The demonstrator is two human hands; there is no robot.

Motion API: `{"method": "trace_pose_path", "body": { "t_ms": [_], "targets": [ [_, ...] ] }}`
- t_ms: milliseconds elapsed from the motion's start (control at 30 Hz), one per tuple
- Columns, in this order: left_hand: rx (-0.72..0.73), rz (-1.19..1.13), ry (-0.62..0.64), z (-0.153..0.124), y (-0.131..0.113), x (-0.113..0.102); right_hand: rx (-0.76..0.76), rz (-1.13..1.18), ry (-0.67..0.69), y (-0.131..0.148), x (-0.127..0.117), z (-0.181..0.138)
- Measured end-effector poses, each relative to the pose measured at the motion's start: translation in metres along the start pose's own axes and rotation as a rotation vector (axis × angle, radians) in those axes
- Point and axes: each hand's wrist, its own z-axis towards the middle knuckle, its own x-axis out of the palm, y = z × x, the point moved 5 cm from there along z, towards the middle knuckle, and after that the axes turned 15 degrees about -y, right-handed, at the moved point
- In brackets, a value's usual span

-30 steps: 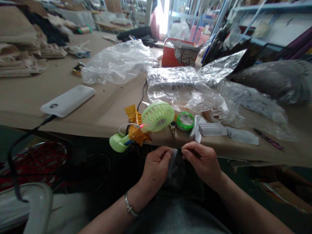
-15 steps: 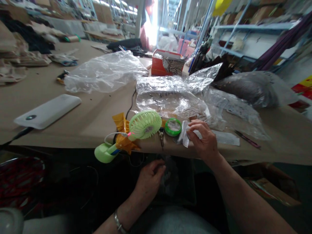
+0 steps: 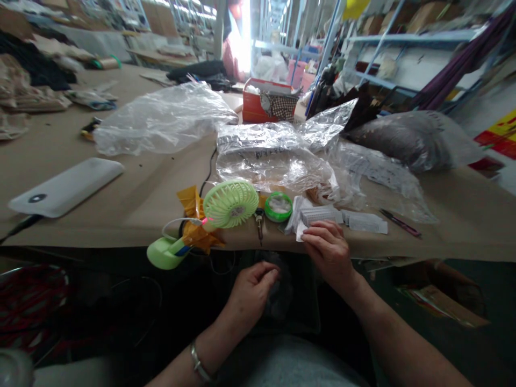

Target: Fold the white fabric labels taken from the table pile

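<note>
Workshop floor, textile sort: fabric heaps point(image 3: 30, 88) at 10 o'clock, blue shelves point(image 3: 415, 38) with boxes point(image 3: 431, 20) at 2, ceiling lights point(image 3: 193, 8) at 11, long worktable point(image 3: 141, 199) spanning 9 to 3, plastic bags point(image 3: 161, 118) on it.

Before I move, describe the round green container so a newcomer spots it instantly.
On the brown table, find the pale green fan at the near edge. The container sits between it and the white slips; its bright green rim around whitish contents sets it apart.
</note>
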Motion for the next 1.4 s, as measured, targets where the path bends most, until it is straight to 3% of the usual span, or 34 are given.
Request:
{"method": "trace_pose_path", "body": {
  "t_ms": [200, 367, 467, 700, 967, 1067, 1133, 1267, 1400],
  "targets": [
    [-0.454, -0.515, 0.242, -0.013, -0.007, 0.028, -0.022, 0.144, 0.016, 0.042, -0.018, -0.009],
    [-0.505, -0.680, 0.232, -0.008, -0.016, 0.042, -0.069, 0.205, 0.083, 0.068, -0.020, -0.020],
    [-0.511, -0.621, 0.204, -0.006, -0.016, 0.042, -0.030, 0.138, 0.086, 0.050, -0.020, -0.014],
    [-0.582, -0.415, 0.106, -0.014, -0.008, 0.032, 0.046, -0.304, 0.178, -0.017, -0.009, -0.010],
    [-0.605, -0.413, 0.137, -0.014, -0.009, 0.031, 0.102, -0.092, -0.020, -0.028, -0.019, -0.019],
    [-0.624, -0.450, 0.179, -0.014, -0.010, 0.032, 0.161, 0.080, -0.072, -0.016, -0.025, -0.019],
    [-0.634, -0.497, 0.236, -0.015, -0.011, 0.034, 0.147, 0.231, -0.035, 0.003, -0.025, -0.019],
    [-0.632, -0.631, 0.290, -0.016, -0.013, 0.037, -0.051, 0.434, 0.122, 0.051, -0.020, -0.022],
    [-0.650, -0.705, 0.247, -0.017, -0.013, 0.036, -0.167, 0.410, 0.193, 0.067, -0.013, -0.026]
  ]
}}
